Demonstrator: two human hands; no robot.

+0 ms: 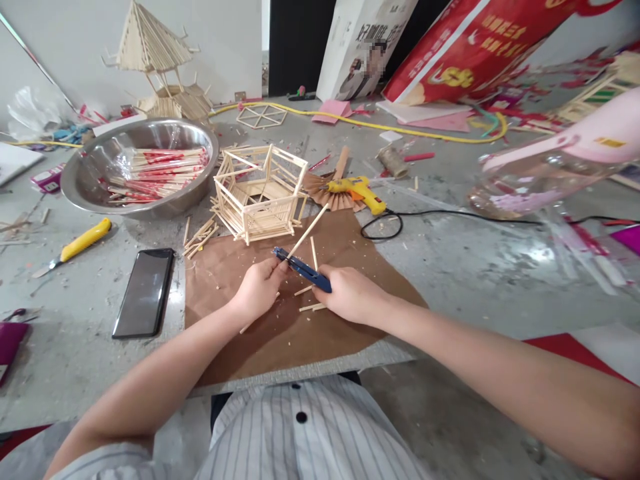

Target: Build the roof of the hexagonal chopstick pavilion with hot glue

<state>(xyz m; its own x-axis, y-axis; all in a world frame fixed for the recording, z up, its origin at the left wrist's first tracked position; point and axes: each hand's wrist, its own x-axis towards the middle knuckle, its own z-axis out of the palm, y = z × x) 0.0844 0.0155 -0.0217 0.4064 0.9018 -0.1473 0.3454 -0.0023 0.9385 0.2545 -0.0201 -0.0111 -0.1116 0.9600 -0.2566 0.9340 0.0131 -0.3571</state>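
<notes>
My left hand [260, 290] is closed, pinching a thin wooden stick [311, 230] that slants up to the right. My right hand [353, 293] is wrapped round blue-handled cutters [310, 272]. Their dark end lies across the stick, close to my left fingertips. Below both hands is a brown sheet [390, 287], with short cut stick pieces [314, 308] scattered on it. Just beyond stands a many-sided open frame [270, 220] built of the same pale sticks. Part of the cutters is hidden by my right fingers.
A steel bowl [75, 190] of red-marked sticks stands at left, near a yellow utility knife [85, 240] and a phone [144, 293]. A yellow glue gun [357, 192] with a black cord lies beyond the sheet. Behind are a stick-built pavilion [155, 47] and a pink-topped bottle [565, 147].
</notes>
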